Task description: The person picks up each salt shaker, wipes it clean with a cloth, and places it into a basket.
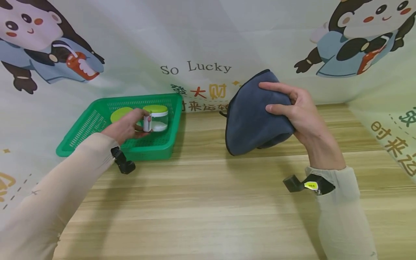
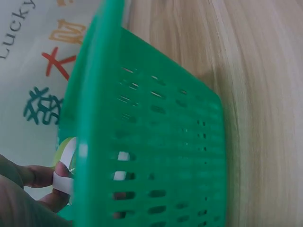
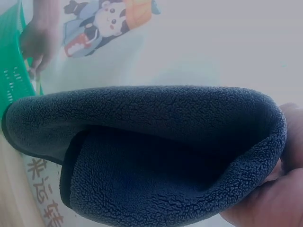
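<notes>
Over the green plastic basket (image 1: 152, 154), my left hand (image 1: 126, 124) pinches a small white block-like item (image 1: 147, 123) with a reddish mark. Right beside that item stands a clear jar (image 1: 160, 122) with a yellow-green lid and something white inside. Another yellow-green round lid (image 1: 120, 114) shows partly behind the left hand; what is under it is hidden. Off to the right, my right hand (image 1: 303, 112) grips a folded dark blue-grey towel (image 1: 253, 115) with black edging, held up above the table. Its fleecy fold (image 3: 156, 109) fills much of the right wrist view.
A light wood-grain table (image 1: 208, 202) carries the basket at its back left. Behind it hangs a pale printed backdrop (image 1: 208, 32) with cartoon figures and lettering, which also lines both sides. The basket's slotted wall (image 2: 165, 127) stands high in the left wrist view.
</notes>
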Available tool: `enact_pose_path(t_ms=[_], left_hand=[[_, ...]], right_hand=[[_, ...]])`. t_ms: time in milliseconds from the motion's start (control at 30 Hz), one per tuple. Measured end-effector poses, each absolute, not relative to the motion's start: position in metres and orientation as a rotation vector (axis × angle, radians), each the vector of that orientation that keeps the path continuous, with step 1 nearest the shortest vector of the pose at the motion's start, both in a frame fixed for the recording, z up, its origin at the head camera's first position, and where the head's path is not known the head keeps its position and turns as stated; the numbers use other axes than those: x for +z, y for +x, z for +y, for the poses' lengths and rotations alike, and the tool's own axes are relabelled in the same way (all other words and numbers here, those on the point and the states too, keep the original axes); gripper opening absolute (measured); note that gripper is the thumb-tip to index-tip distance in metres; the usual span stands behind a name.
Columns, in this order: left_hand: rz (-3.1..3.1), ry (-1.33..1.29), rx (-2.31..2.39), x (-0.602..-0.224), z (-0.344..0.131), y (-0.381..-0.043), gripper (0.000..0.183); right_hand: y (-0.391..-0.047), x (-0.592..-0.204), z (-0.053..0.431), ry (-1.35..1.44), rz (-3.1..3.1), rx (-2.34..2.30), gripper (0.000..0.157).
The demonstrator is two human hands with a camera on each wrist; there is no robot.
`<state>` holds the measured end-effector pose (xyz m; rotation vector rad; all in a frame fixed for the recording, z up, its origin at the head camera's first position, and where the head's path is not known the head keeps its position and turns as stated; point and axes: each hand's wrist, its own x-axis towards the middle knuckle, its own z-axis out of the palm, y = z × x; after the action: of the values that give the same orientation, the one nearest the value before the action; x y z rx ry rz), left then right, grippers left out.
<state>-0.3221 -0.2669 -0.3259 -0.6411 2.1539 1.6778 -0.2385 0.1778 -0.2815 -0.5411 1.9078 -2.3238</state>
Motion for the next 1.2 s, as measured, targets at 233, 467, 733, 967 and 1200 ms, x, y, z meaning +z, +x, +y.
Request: enact_pose_path(t_ms=[233, 467, 733, 967, 1200], left_hand=[[2.214, -0.584, 1.609, -0.338, -0.275, -0.332, 0.031], [2.257, -0.568, 1.499, -0.343, -0.28, -0.332, 0.031], [2.232, -0.52, 1.46, -0.349, -0.283, -0.325, 0.031], [2.336, -0.452, 1.358, -0.352, -0.282, -0.318, 0.039], [2.363, -0.464, 1.265, -0.352, -0.28, -0.312, 0.051]], right_hand=[[-0.239, -0.281, 0.175, -0.542, 1.908, -2.312, 0.051], [-0.242, -0.281, 0.173, -0.519, 1.941, -2.284, 0.052], [-0.252, -0.293, 0.166, -0.444, 1.793, -2.269, 0.052], [-0.263, -0.314, 0.156, -0.308, 1.774, -2.208, 0.057], [-0.268, -0.348, 0.192, -0.271, 2.018, -1.845, 0.071]])
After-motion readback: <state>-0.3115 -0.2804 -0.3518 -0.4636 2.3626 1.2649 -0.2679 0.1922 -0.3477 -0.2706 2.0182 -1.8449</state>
